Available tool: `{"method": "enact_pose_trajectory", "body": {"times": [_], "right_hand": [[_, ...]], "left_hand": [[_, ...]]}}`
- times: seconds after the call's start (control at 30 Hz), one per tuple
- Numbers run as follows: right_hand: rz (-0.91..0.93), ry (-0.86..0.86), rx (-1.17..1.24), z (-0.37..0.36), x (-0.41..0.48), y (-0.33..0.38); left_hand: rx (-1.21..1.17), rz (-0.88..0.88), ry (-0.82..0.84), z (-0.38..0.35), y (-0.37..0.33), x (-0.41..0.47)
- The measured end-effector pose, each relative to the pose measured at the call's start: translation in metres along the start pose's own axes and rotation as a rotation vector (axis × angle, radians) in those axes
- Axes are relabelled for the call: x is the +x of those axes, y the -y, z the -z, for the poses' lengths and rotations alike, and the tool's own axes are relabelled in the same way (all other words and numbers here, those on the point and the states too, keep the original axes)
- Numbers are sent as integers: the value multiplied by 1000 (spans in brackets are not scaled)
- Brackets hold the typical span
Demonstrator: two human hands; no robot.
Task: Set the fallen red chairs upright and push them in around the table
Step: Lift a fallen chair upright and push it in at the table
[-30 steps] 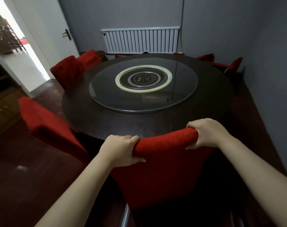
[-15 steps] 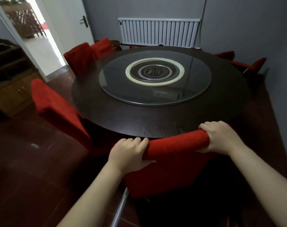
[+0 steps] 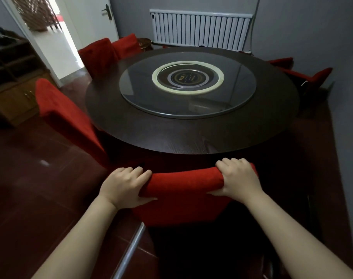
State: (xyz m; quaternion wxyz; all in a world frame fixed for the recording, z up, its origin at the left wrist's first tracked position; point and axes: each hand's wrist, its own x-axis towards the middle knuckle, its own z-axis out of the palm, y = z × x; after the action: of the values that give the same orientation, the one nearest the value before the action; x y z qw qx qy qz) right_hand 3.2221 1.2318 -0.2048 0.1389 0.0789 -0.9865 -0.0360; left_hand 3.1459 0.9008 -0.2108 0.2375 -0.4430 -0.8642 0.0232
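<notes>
Red chairs, dark brown table, white radiator.

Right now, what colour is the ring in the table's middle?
Pale cream, the ring under the glass turntable; head view.

The nearest chair stands upright at the near edge of the round tabletop. A glass turntable lies centred on the tabletop. A second chair stands at the left side. A third chair and a fourth chair stand at the far left, near the doorway. A radiator hangs on the wall behind. A far-right chair sits low beside the tabletop.
</notes>
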Motion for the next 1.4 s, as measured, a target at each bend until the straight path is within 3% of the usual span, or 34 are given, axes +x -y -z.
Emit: {"method": "enact_pose_trajectory", "body": {"times": [0.27, 0.37, 0.43, 0.47, 0.53, 0.6, 0.67, 0.8, 1.13, 1.4], "right_hand": [[-64, 112, -36, -9, -46, 29], [-196, 335, -28, 11, -38, 38], [-293, 526, 141, 34, -31, 51], [-327, 546, 346, 47, -28, 60], [-359, 332, 881, 74, -24, 85], [-377, 12, 1272, 104, -22, 111], [-375, -167, 1447, 138, -19, 130], [-250, -430, 1528, 204, -12, 153], [-220, -675, 1470, 266, -18, 173], [-396, -852, 1375, 269, -77, 141]], "left_hand": [[-46, 91, 214, 1, -34, -39], [-68, 206, 414, 17, -41, -29], [-256, 400, 566, 36, -45, -19], [-506, 545, 573, 53, -50, -12], [-1069, 775, 287, 86, -60, 0], [-1360, 836, -39, 123, -69, 11], [-1457, 781, -213, 162, -77, 19], [-1550, 590, -399, 221, -71, 31], [-1705, 274, -595, 258, -56, 31], [-1777, 185, -446, 256, -107, 58]]}}
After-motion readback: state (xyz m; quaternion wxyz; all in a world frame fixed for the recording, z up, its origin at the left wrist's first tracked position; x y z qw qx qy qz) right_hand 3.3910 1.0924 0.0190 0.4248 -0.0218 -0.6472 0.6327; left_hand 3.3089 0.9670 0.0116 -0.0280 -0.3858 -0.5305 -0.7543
